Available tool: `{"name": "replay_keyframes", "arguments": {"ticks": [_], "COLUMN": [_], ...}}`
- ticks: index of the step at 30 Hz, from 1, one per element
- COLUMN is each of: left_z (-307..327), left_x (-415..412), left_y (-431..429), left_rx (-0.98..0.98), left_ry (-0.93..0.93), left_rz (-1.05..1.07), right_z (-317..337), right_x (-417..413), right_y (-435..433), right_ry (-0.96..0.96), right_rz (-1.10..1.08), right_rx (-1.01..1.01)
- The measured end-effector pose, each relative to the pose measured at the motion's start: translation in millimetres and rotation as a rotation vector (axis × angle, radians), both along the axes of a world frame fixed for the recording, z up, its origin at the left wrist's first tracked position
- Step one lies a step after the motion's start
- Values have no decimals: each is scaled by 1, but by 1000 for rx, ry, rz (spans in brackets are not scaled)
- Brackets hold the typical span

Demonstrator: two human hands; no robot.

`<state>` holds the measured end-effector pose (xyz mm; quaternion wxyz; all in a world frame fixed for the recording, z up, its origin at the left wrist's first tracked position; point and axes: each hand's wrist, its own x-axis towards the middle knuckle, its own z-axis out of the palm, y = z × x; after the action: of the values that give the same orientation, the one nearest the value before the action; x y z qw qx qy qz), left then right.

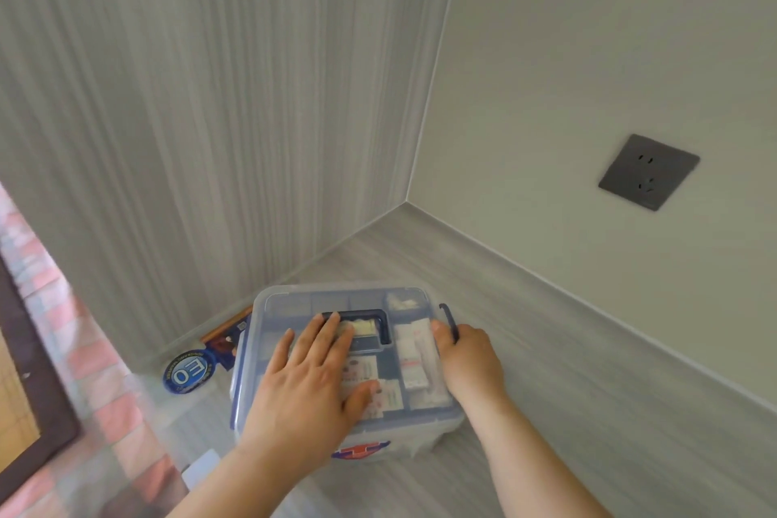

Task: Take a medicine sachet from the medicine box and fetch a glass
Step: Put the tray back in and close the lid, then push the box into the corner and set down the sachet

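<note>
Box of clear plastic, blue-handled lid on; left hand flat, released; right hand grasping side latch.

The medicine box was clear with dark blue handle and latches, the countertop pale grey wood-grained, the wall socket dark grey.

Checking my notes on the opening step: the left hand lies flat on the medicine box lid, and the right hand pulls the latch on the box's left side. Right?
Not quite. The head view shows the right hand at the latch on the medicine box's right side; the left hand does lie flat on the lid.
</note>
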<state>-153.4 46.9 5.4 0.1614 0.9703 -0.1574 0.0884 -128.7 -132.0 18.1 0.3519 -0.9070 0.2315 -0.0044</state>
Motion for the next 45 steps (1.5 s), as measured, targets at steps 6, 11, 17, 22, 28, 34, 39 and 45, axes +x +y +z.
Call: {"name": "replay_keyframes", "arguments": {"ticks": [6, 11, 17, 22, 28, 34, 39, 45], "left_z": [9, 28, 14, 5, 3, -1, -6, -12], "left_x": [-3, -12, 11, 39, 80, 138, 174, 185], "left_y": [-2, 31, 57, 28, -7, -42, -60, -64], "left_rx": [64, 77, -40, -95, -151, -118, -208, -234], "left_ry": [40, 54, 57, 28, 12, -6, -56, -96], "left_rz": [-29, -231, -301, -196, -40, 1, 31, 4], "right_z": [2, 2, 8, 10, 2, -29, -22, -15], "right_x": [-1, 12, 66, 119, 160, 161, 186, 174], "right_y": [4, -1, -14, -27, -30, 4, -10, -19], "right_ry": [-27, -61, -131, -186, -351, -421, -391, -357], "right_rz": [71, 79, 171, 33, -416, -266, -140, -70], "right_rx": [-181, -81, -56, 37, 378, 541, 507, 480]}}
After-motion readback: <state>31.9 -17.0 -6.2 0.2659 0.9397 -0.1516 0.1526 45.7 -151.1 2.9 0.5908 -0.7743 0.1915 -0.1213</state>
